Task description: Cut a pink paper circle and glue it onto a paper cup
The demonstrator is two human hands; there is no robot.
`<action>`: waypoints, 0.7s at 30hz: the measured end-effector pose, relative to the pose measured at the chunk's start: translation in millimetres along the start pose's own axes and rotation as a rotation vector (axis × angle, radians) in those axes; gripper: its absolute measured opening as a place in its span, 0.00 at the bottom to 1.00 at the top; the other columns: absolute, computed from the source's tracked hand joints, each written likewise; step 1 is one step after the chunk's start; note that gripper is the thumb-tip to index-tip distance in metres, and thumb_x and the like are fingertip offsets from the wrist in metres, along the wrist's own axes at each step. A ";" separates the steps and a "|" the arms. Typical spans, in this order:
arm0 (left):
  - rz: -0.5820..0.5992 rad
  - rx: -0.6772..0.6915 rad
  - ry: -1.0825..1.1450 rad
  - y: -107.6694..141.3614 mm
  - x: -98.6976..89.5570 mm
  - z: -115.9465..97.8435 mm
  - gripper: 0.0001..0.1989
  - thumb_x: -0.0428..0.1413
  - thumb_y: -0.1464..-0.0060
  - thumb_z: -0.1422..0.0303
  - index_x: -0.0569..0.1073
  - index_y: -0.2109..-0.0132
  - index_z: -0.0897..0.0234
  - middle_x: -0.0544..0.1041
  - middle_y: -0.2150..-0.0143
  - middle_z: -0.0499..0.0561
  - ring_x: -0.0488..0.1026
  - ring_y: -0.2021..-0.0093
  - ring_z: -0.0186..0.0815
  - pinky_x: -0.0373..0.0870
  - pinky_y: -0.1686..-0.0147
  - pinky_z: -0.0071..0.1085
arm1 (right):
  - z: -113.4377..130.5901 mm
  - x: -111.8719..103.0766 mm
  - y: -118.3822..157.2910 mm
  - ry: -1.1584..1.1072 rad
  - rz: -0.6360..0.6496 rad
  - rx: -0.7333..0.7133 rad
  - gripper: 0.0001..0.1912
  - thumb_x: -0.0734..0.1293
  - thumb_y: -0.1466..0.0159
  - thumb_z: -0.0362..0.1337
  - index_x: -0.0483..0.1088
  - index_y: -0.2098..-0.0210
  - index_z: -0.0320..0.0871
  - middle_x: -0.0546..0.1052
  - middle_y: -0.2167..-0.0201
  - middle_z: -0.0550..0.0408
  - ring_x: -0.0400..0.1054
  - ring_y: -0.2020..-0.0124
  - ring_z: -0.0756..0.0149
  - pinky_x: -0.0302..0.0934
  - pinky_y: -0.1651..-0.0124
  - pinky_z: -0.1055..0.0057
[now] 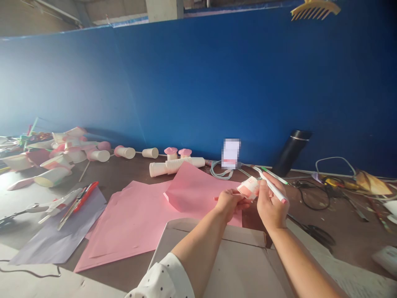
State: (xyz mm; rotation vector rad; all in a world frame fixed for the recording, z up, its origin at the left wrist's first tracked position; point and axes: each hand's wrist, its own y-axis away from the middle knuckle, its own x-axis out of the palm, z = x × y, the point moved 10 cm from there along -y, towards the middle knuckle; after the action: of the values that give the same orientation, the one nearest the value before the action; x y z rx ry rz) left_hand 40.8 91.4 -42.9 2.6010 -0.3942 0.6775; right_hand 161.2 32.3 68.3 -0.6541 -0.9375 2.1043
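Observation:
Between my two hands a small white paper cup [249, 187] with pink on its side is held tilted over the table. My left hand [230, 203] has its fingers round the cup's lower left side. On the other side my right hand [272, 203] touches the cup with its thumb and fingertips. It also holds a white marker [273, 188] with a pink end, slanting across the fingers. A green-tipped white pen [274, 175] lies just behind the right hand. Pink paper sheets [130, 225] spread out left of my left hand, one curled up.
Stacked paper cups [178, 166] lie behind the pink paper. At the left are a pile of cups [71, 149], red-handled scissors [83, 198] and purple paper [70, 231]. A black bottle [291, 153] leans against the blue wall, with cables [313, 194] to its right. A cardboard box [242, 256] is in front.

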 end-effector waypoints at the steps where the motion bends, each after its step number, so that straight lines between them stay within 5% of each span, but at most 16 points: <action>1: -0.014 -0.009 -0.034 -0.9 -0.7 1.9 0.03 0.59 0.51 0.77 0.72 0.66 0.70 0.76 0.75 0.55 0.76 0.74 0.33 0.73 0.69 0.26 | 1.0 -0.2 0.4 0.010 -0.005 -0.014 0.20 0.60 0.33 0.45 0.70 0.48 0.41 0.77 0.60 0.43 0.73 0.68 0.61 0.69 0.65 0.63; 9: -0.151 -0.100 -0.306 -9.8 -11.3 13.0 0.20 0.54 0.47 0.78 0.65 0.47 0.75 0.73 0.81 0.51 0.76 0.76 0.37 0.73 0.75 0.28 | 1.0 4.0 2.4 0.019 0.037 0.012 0.20 0.60 0.34 0.45 0.71 0.49 0.40 0.77 0.61 0.44 0.73 0.65 0.59 0.70 0.60 0.60; 17: -0.119 -0.003 -0.584 -9.6 -11.2 5.5 0.17 0.55 0.47 0.70 0.69 0.50 0.72 0.76 0.75 0.53 0.76 0.74 0.37 0.74 0.72 0.30 | 9.2 8.6 3.6 0.079 0.090 -0.022 0.18 0.62 0.34 0.41 0.72 0.48 0.41 0.78 0.60 0.45 0.74 0.63 0.58 0.70 0.59 0.59; 21: -0.160 0.163 -0.961 3.9 -8.3 -18.1 0.13 0.53 0.46 0.66 0.74 0.55 0.65 0.80 0.65 0.56 0.77 0.65 0.40 0.73 0.64 0.32 | 21.8 7.1 3.4 0.109 0.066 -0.123 0.15 0.62 0.34 0.39 0.73 0.51 0.41 0.78 0.58 0.44 0.74 0.61 0.59 0.69 0.57 0.62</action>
State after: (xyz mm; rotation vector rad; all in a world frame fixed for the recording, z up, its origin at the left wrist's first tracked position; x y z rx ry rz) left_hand 25.2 97.7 -31.6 2.9071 -0.3956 -0.6698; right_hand 140.6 27.2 77.7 -0.8643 -1.0018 2.0583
